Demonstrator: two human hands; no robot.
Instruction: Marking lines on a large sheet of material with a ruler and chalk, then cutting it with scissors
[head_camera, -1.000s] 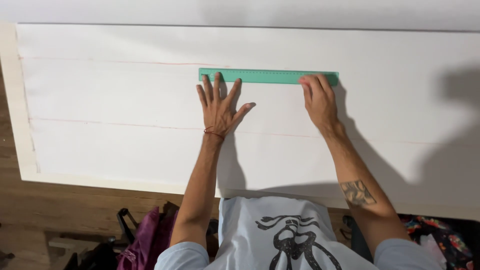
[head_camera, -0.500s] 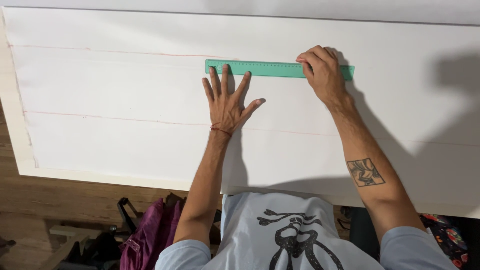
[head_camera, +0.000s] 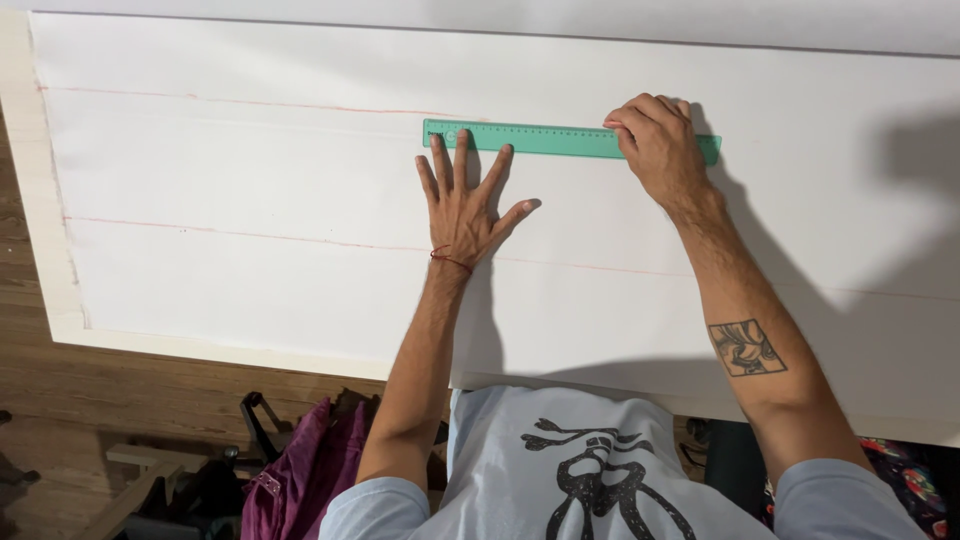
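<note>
Green ruler (head_camera: 570, 139) lies under our flat left hand (head_camera: 465, 195) and gripping right hand (head_camera: 658, 150); upper red line (head_camera: 250, 102) stops at it, half drawn

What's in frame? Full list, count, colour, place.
ruler: 1, green, flat on the sheet, upper middle
sheet: 1, white, covers the table
lines: 2, faint red, running across the sheet
table: 1, pale edge showing at left
bag: 1, purple, on the floor lower left
floor: wood, brown, lower left
shirt: 1, light blue with black print, bottom centre
left hand: 1, flat, fingers spread, fingertips at the ruler's left end
right hand: 1, curled over the ruler's right part
</note>
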